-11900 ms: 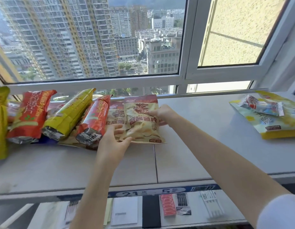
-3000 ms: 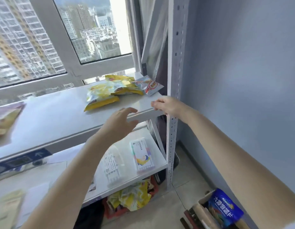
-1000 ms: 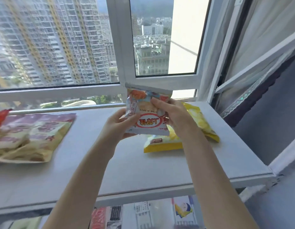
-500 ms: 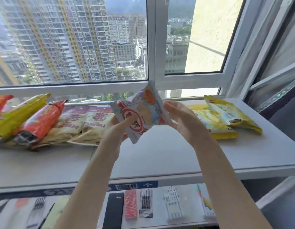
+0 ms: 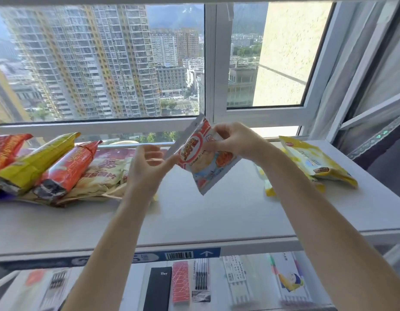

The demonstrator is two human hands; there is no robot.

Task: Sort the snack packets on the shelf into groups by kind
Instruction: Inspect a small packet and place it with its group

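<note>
My right hand (image 5: 233, 142) pinches the top of a small white, red and blue snack packet (image 5: 204, 163) and holds it tilted above the grey shelf (image 5: 217, 212). My left hand (image 5: 149, 169) is just left of it with loosely curled fingers, and only its thumb tip meets the packet's left edge. At the left of the shelf, red tube packets (image 5: 66, 169) and a yellow tube packet (image 5: 35, 162) lean on beige chip bags (image 5: 104, 176). Yellow packets (image 5: 315, 163) lie at the right.
A window frame (image 5: 210, 86) runs along the back of the shelf. The shelf's front edge carries a blue barcode label (image 5: 179, 255). A lower shelf holds stationery: a black diary (image 5: 157, 288), pen packs (image 5: 200, 281) and a white box (image 5: 288, 279). A curtain (image 5: 374, 86) hangs at right.
The small packet passed from my left hand's grip into my right hand and tilted the other way. My left hand let go and drew slightly left. The view shifted a little.
</note>
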